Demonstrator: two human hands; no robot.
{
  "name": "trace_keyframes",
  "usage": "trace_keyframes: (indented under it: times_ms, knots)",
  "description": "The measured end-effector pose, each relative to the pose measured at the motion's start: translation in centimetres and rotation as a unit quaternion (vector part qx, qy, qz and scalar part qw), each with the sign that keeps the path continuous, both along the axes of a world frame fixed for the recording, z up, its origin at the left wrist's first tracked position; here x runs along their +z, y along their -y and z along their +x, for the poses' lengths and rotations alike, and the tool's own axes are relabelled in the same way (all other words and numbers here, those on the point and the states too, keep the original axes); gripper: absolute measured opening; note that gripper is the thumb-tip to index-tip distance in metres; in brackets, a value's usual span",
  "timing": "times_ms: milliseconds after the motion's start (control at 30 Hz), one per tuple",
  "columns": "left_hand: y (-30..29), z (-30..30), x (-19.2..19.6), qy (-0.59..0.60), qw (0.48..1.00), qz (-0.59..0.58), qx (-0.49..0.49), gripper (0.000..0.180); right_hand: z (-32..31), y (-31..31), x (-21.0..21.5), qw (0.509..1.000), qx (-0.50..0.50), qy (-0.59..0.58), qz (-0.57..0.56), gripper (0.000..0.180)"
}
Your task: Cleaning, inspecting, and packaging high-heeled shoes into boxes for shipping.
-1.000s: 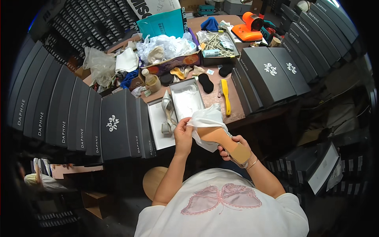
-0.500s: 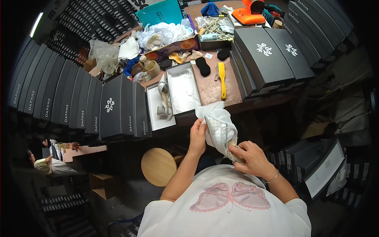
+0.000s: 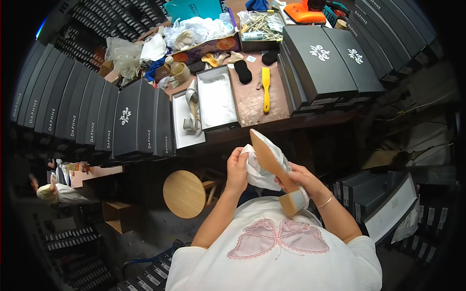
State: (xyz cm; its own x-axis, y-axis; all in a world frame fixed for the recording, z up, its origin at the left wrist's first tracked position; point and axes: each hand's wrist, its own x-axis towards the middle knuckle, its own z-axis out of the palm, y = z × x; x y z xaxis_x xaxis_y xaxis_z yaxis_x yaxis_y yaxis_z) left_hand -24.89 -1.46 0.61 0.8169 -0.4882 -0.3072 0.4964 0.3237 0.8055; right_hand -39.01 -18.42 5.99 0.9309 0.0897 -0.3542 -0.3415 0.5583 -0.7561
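Observation:
In front of my chest my right hand (image 3: 306,180) is closed round the waist of a silver pointed shoe (image 3: 268,159). Its tan sole faces up, the toe points away to the left and the block heel lies towards me. My left hand (image 3: 236,170) pinches white tissue paper (image 3: 257,175), which hangs beside and partly behind the shoe's front. A matching silver shoe (image 3: 191,109) lies on its side in a white-lined lid (image 3: 182,139) on the table. Right of it stands an open box (image 3: 222,127) with white paper inside.
Dark shoe boxes line the left (image 3: 133,119) and right (image 3: 318,68) of the table. A yellow brush (image 3: 266,89), black pads (image 3: 242,72) and a carton of crumpled paper (image 3: 208,51) lie on it. Below stands a round wooden stool (image 3: 184,194); a person (image 3: 56,191) is far left.
The shoe has been turned over, from its silver upper showing to its tan sole showing. The tissue has come away from the box and is gathered at my left hand.

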Motion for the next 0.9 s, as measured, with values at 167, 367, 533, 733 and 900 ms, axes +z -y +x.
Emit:
trace_keyframes:
  times_ms: [167, 367, 533, 733, 900]
  knots:
    - [0.2, 0.1, 0.9, -0.019, 1.0, 0.007, 0.002, 0.012, -1.5, 0.4, -2.6, 0.9, -0.065, -0.022, 0.43, 0.055]
    - [0.3, 0.4, 2.6, -0.03, 0.999, -0.01, -0.029, 0.021, -2.5, 0.7, -3.0, 0.907, -0.078, 0.007, 0.413, 0.056]
    - [-0.2, 2.1, 4.6, 0.041, 0.999, -0.018, -0.019, 0.016, -1.9, 0.9, -3.6, 0.901, -0.034, 0.076, 0.426, 0.059]
    - [-1.3, 7.2, 7.0, 0.181, 0.979, 0.024, 0.088, 0.016, 2.1, 0.7, -3.8, 0.889, -0.025, 0.105, 0.445, 0.06]
    - [-2.7, 14.8, 9.8, 0.276, 0.946, -0.004, 0.171, 0.02, 7.8, 0.6, -4.2, 0.884, -0.024, 0.127, 0.45, 0.059]
